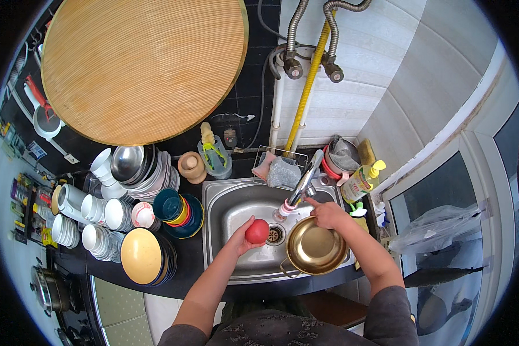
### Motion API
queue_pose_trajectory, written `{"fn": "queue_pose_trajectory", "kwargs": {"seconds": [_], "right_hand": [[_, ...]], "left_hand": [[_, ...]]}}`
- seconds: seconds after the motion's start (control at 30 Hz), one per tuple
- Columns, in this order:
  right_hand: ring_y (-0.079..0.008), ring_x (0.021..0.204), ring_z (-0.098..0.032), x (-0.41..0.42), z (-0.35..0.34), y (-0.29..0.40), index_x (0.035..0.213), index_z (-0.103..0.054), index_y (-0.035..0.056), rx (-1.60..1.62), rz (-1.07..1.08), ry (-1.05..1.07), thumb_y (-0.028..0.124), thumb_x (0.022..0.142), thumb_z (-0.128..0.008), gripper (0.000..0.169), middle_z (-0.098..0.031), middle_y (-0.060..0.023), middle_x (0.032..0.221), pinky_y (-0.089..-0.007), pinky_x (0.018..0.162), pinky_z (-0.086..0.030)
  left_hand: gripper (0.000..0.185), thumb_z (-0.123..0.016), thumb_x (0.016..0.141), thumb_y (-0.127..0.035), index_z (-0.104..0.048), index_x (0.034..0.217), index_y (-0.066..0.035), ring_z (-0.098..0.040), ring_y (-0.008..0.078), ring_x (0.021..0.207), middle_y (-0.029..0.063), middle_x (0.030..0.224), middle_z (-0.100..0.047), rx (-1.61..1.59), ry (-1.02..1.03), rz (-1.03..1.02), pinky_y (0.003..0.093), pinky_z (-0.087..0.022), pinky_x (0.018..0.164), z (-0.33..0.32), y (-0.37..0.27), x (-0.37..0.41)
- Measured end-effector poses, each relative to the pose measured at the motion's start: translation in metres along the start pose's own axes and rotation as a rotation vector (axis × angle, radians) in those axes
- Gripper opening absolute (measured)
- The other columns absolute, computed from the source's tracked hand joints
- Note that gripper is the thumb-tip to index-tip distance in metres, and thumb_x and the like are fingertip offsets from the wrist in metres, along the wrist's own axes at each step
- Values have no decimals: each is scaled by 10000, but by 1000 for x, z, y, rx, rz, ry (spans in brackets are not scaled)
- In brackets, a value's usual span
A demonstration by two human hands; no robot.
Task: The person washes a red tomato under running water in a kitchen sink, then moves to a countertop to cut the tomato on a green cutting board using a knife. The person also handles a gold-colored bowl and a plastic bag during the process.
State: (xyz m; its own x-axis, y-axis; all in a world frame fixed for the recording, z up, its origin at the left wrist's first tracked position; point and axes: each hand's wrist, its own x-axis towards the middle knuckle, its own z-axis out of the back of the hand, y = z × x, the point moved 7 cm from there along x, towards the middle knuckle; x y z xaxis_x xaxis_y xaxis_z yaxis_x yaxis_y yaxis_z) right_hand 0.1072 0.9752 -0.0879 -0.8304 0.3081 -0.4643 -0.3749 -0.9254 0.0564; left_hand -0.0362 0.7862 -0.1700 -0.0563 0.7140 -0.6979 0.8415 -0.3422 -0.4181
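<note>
In my left hand (pixel 245 237) rests a round red tomato (pixel 257 231), held over the steel sink basin (pixel 229 216) just left of the drain (pixel 275 234). My right hand (pixel 327 213) is above the far edge of a gold-coloured metal pan (pixel 316 246), which lies over the sink's right side. One finger of that hand points at the chrome faucet (pixel 303 184); whether it touches, and whether the other fingers grip the pan's far handle, I cannot tell. A pinkish nozzle (pixel 285 210) caps the faucet spout. No running water can be made out.
Stacked bowls (pixel 143 253) and plates (pixel 158 173) crowd the counter on the left. Behind the sink stands a wire rack (pixel 281 162) with cloths. A yellow-topped soap bottle (pixel 360 184) is at the right, near the window frame (pixel 467 151). A large round wooden board (pixel 147 69) leans at the back.
</note>
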Motion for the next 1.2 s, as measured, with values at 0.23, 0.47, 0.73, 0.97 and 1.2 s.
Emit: {"fn": "queue_pose_trajectory", "kwargs": {"seconds": [0.23,0.47,0.73,0.97,1.2], "right_hand": [[-232,761,-626,-17,-3,-2,898,-648,147,36,13,-114,220,742,-519,216,-271,9,1396,-362,659,-497],[-234,747,-625,-45,16,7,822,-646,101,83,23,-193,163,718,-503,188,-338,-48,1360,-363,628,-494],[-273,756,-616,-83,5,-10,838,-644,73,268,-80,-233,135,714,-515,190,-311,-37,1372,-387,681,-489],[-274,787,-604,-106,-4,-17,874,-636,87,342,-139,-248,126,713,-524,200,-298,-19,1379,-391,695,-475],[-270,794,-600,-115,-10,-21,890,-633,93,390,-149,-278,126,716,-525,207,-307,-9,1375,-391,697,-469]], "left_hand": [[493,-579,796,-427,-432,1165,-136,-515,272,1038,117,1153,-499,-5,98,16,465,-483,788,-14,21,41],[502,-590,814,-255,-325,1225,-144,-488,298,1078,107,1230,-429,80,183,-78,499,-493,750,-28,29,58],[435,-458,820,-453,-479,1101,-121,-580,244,776,95,966,-582,96,121,-110,327,-479,526,-29,29,72],[484,-279,836,-421,-524,1039,-55,-571,261,645,139,804,-599,-82,84,35,284,-449,483,-28,42,67],[503,-315,820,-412,-507,1038,-2,-521,241,589,182,831,-562,-455,124,54,273,-470,508,-16,42,54]]}}
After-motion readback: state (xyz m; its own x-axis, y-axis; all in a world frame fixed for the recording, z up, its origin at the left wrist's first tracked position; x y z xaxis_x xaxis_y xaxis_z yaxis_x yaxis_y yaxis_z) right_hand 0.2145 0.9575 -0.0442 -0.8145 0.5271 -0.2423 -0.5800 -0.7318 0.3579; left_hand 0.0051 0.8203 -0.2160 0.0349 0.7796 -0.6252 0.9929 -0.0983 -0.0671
